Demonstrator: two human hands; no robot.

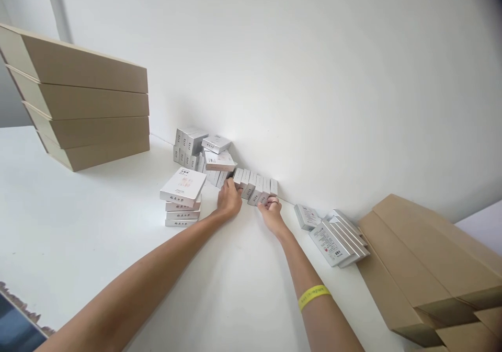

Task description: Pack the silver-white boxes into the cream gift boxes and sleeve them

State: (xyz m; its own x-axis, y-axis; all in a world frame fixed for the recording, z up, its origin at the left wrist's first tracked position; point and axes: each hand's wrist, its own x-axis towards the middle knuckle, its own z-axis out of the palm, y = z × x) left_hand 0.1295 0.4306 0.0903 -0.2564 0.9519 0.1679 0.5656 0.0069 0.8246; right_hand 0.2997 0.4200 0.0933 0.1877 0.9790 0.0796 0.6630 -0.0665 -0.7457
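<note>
both arms are stretching out across the white table, the left hand and right hand curling closed around the two ends of a row of small boxes standing against the wall. their fingertips are hiding behind the boxes. brown cartons are sitting stacked at the left, with more small boxes lying around.

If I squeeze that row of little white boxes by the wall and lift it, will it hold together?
The row of boxes stands on edge between the left hand and right hand, so middle ones may slip out. They look stiff, light and smooth, likely slippery. Already leaning, they probably topple if released.
</note>
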